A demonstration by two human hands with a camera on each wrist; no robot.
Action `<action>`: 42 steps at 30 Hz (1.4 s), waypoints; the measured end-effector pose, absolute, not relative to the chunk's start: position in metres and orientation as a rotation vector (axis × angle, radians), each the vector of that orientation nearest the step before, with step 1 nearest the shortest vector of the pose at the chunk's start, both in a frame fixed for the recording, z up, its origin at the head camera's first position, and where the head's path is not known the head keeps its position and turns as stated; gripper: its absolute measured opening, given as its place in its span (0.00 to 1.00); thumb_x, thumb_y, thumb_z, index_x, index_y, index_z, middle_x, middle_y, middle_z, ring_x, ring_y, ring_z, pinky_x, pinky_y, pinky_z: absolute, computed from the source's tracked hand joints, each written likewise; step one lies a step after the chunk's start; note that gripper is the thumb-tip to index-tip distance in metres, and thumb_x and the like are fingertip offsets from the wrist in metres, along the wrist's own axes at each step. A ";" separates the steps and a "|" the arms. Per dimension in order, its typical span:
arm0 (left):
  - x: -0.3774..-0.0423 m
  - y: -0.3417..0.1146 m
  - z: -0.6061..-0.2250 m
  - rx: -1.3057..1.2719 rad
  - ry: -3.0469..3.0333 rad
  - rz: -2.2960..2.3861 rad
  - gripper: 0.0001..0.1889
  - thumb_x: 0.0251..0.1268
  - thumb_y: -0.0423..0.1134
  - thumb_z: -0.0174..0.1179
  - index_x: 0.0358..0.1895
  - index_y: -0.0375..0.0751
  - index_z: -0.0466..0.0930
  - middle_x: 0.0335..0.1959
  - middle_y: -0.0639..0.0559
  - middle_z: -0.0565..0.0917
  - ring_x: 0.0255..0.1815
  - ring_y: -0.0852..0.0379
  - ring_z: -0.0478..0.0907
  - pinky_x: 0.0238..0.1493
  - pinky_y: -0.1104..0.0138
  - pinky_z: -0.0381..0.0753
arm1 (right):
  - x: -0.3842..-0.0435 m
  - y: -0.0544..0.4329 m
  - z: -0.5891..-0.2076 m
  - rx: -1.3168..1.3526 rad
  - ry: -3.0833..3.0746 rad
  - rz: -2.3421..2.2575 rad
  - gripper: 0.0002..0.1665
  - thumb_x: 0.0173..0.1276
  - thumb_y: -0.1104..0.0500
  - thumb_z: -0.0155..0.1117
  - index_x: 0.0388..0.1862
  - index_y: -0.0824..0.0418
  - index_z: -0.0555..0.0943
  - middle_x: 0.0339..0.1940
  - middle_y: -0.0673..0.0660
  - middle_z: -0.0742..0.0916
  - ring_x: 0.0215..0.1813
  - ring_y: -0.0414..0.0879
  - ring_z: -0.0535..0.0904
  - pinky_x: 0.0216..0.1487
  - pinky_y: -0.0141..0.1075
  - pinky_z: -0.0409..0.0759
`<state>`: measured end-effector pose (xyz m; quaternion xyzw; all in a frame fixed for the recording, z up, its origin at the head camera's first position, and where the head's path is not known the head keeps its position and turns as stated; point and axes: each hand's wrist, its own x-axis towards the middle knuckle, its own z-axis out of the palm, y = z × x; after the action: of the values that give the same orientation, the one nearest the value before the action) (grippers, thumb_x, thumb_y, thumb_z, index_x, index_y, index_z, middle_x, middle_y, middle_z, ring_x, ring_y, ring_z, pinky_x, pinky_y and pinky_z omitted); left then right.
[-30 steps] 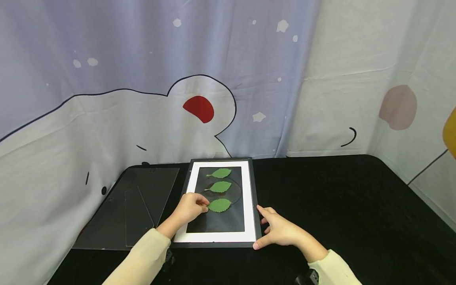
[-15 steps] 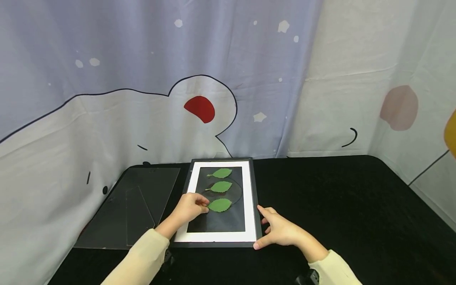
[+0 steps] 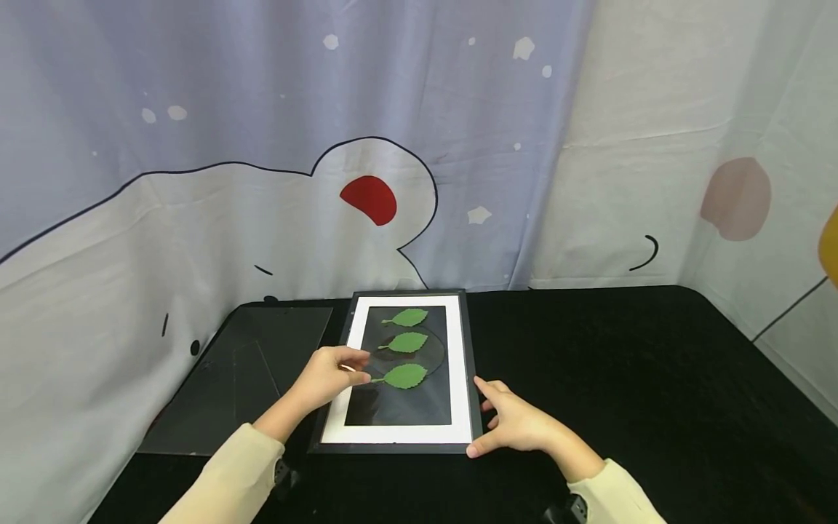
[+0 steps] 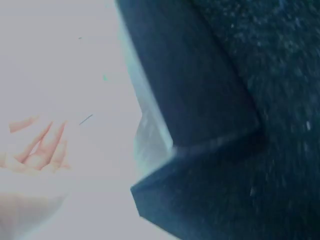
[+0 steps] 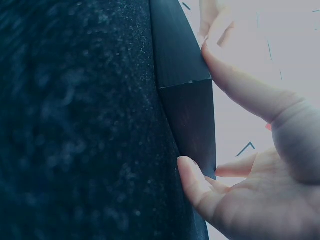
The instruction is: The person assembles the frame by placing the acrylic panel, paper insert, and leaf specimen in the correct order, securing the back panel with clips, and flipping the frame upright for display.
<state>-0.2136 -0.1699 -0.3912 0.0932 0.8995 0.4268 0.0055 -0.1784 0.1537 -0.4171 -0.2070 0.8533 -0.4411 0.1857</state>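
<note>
**The left hand (image 3: 327, 375) was just beside the nearest leaf (image 3: 405, 376), while the right hand (image 3: 513, 422) held the picture frame (image 3: 393, 449)**

From where I stood, the black picture frame lay flat on the black cloth (image 3: 622, 378), between the person's two hands. Inside it, a white mat (image 3: 393, 434) bordered a dark inner panel (image 3: 406, 410). Over this panel, three green leaves were placed in one column: the nearest leaf, then the middle leaf (image 3: 407, 343), then the farthest leaf (image 3: 409, 317). All their stems pointed to the left.

The left hand reached across the left side of the frame. Its thumb and fingers were slightly apart, with a narrow gap between them. The fingertips were at the end of the nearest leaf's stem, but I could not tell whether they touched it. The middle leaf was near them also, a little beyond.

The right hand held the near right corner of the frame, with the thumb at the near edge and the fingers against the right side. The leaves lay to the left of this hand, well apart from it.

To the left of the frame was a dark board (image 3: 203, 386), partly covered by the left forearm.
</note>
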 end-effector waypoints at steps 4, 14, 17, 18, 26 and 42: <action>-0.206 -0.184 -0.383 0.298 2.836 1.351 0.20 0.57 0.30 0.67 0.53 0.28 0.80 0.47 0.37 0.84 0.44 0.48 0.82 0.41 0.63 0.82 | -0.178 0.154 -0.418 -0.583 2.400 -1.245 0.66 0.47 0.57 0.81 0.75 0.74 0.49 0.62 0.70 0.67 0.43 0.53 0.79 0.46 0.46 0.80; -0.183 -0.230 -0.362 0.183 2.885 1.356 0.23 0.61 0.35 0.66 0.58 0.30 0.77 0.52 0.37 0.81 0.50 0.45 0.80 0.47 0.60 0.81 | -0.178 0.155 -0.417 -0.574 2.407 -1.243 0.66 0.46 0.57 0.81 0.75 0.74 0.49 0.63 0.70 0.66 0.43 0.53 0.79 0.47 0.47 0.80; -0.176 -0.246 -0.359 0.157 2.909 1.325 0.25 0.62 0.37 0.65 0.61 0.31 0.75 0.53 0.36 0.81 0.51 0.44 0.80 0.48 0.60 0.81 | -0.178 0.155 -0.416 -0.576 2.406 -1.242 0.66 0.46 0.57 0.81 0.75 0.74 0.49 0.63 0.70 0.66 0.43 0.53 0.79 0.47 0.47 0.79; -0.174 -0.251 -0.358 0.145 2.920 1.310 0.25 0.63 0.38 0.65 0.61 0.31 0.74 0.53 0.37 0.81 0.51 0.45 0.80 0.48 0.60 0.81 | -0.178 0.155 -0.416 -0.577 2.405 -1.243 0.66 0.46 0.57 0.81 0.75 0.74 0.49 0.63 0.70 0.66 0.43 0.53 0.79 0.47 0.47 0.80; -0.158 -0.297 -0.358 0.033 2.976 1.305 0.31 0.63 0.45 0.65 0.65 0.32 0.70 0.53 0.42 0.82 0.43 0.74 0.77 0.42 0.75 0.78 | -0.178 0.155 -0.417 -0.585 2.397 -1.246 0.66 0.47 0.57 0.81 0.75 0.74 0.49 0.63 0.70 0.67 0.44 0.53 0.79 0.47 0.47 0.80; -0.138 -0.380 -0.394 -0.276 2.965 1.439 0.41 0.61 0.42 0.67 0.69 0.21 0.57 0.33 0.89 0.69 0.36 0.88 0.68 0.35 0.86 0.68 | -0.177 0.154 -0.416 -0.576 2.401 -1.237 0.66 0.46 0.57 0.81 0.75 0.74 0.49 0.63 0.70 0.67 0.43 0.53 0.79 0.46 0.47 0.79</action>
<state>-0.1384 -0.3804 -0.3937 -0.0832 0.8934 0.4337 -0.0826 -0.1774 0.1539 -0.4164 -0.2049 0.8538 -0.4398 0.1886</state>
